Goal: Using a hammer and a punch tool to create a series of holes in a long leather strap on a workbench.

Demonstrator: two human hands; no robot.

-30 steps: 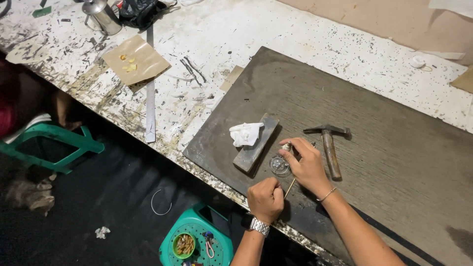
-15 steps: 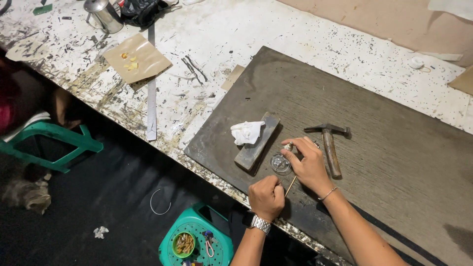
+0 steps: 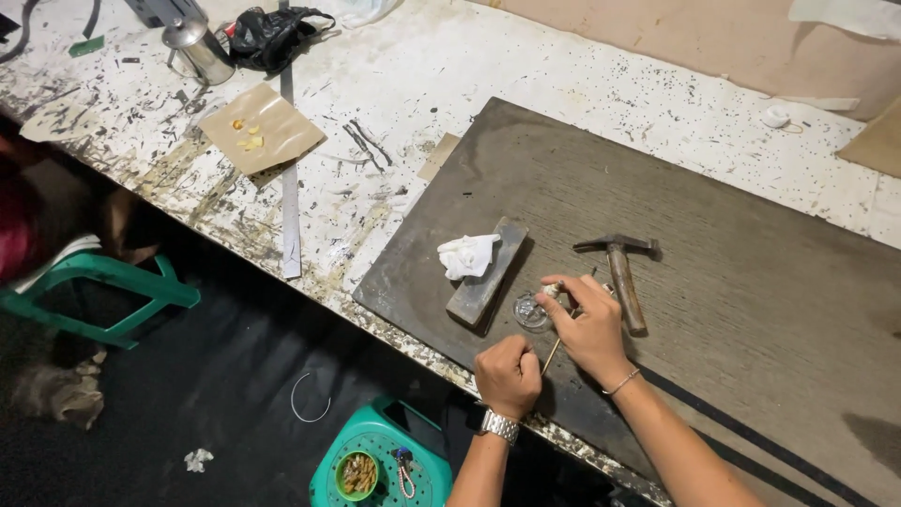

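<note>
Two hands work at a dark board (image 3: 713, 244) on a paint-flecked bench: left of them a wooden block (image 3: 488, 272) carries a white cloth (image 3: 466, 255); the left hand (image 3: 508, 374) is clenched around a thin stick (image 3: 551, 355), the right hand (image 3: 591, 326) pinches a small piece over a glass dish (image 3: 530, 312), with a hammer (image 3: 622, 275) just beyond.

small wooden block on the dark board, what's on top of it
A crumpled white cloth lies on the flat wooden block's upper end, overhanging its left edge; whatever is beneath the cloth is covered.
</note>
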